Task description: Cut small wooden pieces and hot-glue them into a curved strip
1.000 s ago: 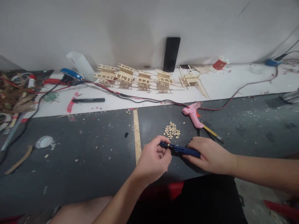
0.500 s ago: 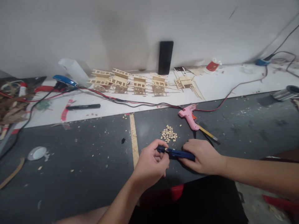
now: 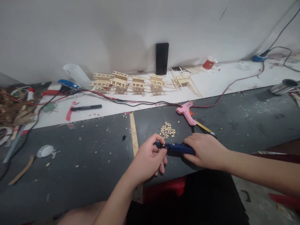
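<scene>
So, two bare hands work on a blue tool (image 3: 180, 148), which looks like a craft knife, though I cannot be sure. It lies on a dark table (image 3: 93, 147), near the edge closest to the person. The left hand (image 3: 147, 159) pinches the front tip of the blue tool, and the right hand (image 3: 205, 151) clamps down over the back end and holds it firm. The two hands are apart, with a bit of blue showing between them. What the left fingers (image 3: 158, 139) hold at the tip is too small to see. The step in hand looks like fixing or changing something at that tip. The next move calls for a firm right hand and slow, careful left fingers. Just past the blue tool sits a small pile of tiny wood blocks (image 3: 167, 130). Past it and to the right lies a pink glue gun (image 3: 187, 112). To its left, a long wood strip (image 3: 133, 134) lies on the table. Far past it, small stick carts (image 3: 122, 82) stand on a white board (image 3: 222, 75), with a red and black wire (image 3: 140, 103) running in front of them and a black phone (image 3: 162, 58) leaning on the wall behind.
</scene>
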Motion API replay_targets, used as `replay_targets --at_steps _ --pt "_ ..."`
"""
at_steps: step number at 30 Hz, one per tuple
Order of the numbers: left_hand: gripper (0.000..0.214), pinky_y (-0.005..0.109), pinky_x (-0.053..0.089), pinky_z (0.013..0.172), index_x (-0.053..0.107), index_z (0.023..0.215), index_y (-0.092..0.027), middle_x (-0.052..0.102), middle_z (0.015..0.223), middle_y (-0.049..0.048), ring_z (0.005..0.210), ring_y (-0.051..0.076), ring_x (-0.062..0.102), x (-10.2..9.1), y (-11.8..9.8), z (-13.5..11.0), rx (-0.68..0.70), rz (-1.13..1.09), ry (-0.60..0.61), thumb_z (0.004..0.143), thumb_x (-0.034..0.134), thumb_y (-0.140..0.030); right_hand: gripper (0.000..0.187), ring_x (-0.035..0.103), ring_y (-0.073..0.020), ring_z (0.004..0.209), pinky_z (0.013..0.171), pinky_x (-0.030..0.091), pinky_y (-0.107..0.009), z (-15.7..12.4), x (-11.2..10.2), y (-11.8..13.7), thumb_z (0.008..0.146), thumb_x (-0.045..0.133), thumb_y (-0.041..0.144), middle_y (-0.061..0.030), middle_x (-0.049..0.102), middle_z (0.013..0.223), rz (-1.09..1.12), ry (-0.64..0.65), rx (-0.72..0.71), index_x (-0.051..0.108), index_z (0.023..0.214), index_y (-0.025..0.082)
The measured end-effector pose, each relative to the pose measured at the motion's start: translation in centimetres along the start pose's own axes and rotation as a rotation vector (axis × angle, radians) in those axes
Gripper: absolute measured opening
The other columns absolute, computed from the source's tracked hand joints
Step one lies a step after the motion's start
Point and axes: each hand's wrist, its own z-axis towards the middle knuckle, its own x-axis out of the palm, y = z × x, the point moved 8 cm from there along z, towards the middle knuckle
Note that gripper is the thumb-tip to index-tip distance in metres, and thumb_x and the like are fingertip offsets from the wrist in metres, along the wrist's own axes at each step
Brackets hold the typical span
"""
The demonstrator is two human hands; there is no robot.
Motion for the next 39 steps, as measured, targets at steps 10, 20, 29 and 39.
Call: replay_targets --at_steps 10,20,29,39 --pt "0.012 0.018 0.046 0.047 0.063 0.122 -0.026 0.065 0.068 -0.0074 0.049 0.01 0.063 -0.3 -0.7 2.3 0.145 0.188 0.003 0.11 0.063 -0.026 0.018 0.07 -0.0307 0.076 0.063 0.035 -0.039 -0.9 -4.9 -1.9 0.093 0.078 0.034 -0.0158 0.077 0.088 -0.352 -0.226 0.03 0.073 0.096 0.017" --pt "0.033 0.023 0.056 0.052 0.068 0.138 -0.017 0.072 0.09 -0.0006 0.057 0.01 0.062 -1.5 -0.7 4.0 0.203 0.2 -0.1 0.114 0.069 -0.04 0.016 0.063 -0.0344 0.086 0.072 0.033 -0.041 -0.4 -9.1 -2.3 0.096 0.067 0.013 -0.0143 0.072 0.093 -0.649 -0.393 -0.019 0.074 0.109 0.012" --pt "0.034 0.034 0.067 0.072 0.07 0.135 -0.017 0.076 0.113 0.007 0.084 0.019 0.075 -2.3 -1.5 3.4 0.188 0.176 -0.252 0.112 0.072 -0.041 0.025 0.061 -0.0356 0.089 0.076 0.034 -0.044 -0.6 -9.8 -3.7 0.107 0.05 0.008 -0.0164 0.072 0.094 -0.669 -0.384 0.049 0.074 0.108 0.011" --pt "0.02 0.019 0.044 0.049 0.056 0.136 -0.02 0.064 0.091 -0.0038 0.052 0.006 0.055 -0.6 -3.1 -2.7 0.235 0.109 -0.342 0.117 0.05 -0.02 0.043 0.073 -0.0411 0.1 0.082 0.051 -0.048 -2.4 -8.7 -7.4 0.099 0.065 0.048 -0.0216 0.081 0.109 -0.107 -0.289 0.303 0.077 0.12 0.012"
